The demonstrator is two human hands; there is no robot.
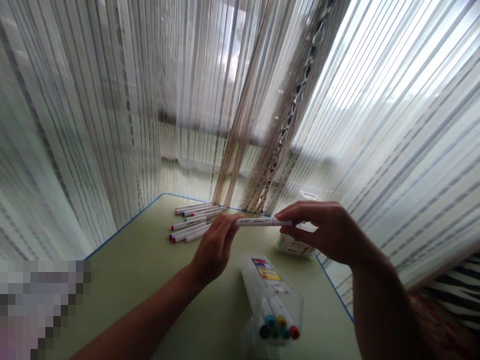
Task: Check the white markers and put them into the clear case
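Note:
A white marker (257, 221) is held level above the table between both hands. My left hand (217, 245) pinches its left end, while the fingers and thumb of my right hand (326, 230) close on its dark-capped right end. Below them lies a clear plastic marker case (245, 275) with a colourful label, its near end showing several markers (275, 325) with blue, green, yellow, red and black tips. Behind my left hand, several white markers (191, 225) with coloured ends lie loose in a rough row.
The green table (123, 285) has a blue edge. A white box (296, 245) stands behind my right hand, partly hidden by it. Striped string curtains (187, 100) hang along the far side before a bright window. Zebra-patterned cloth (453, 290) shows at the right.

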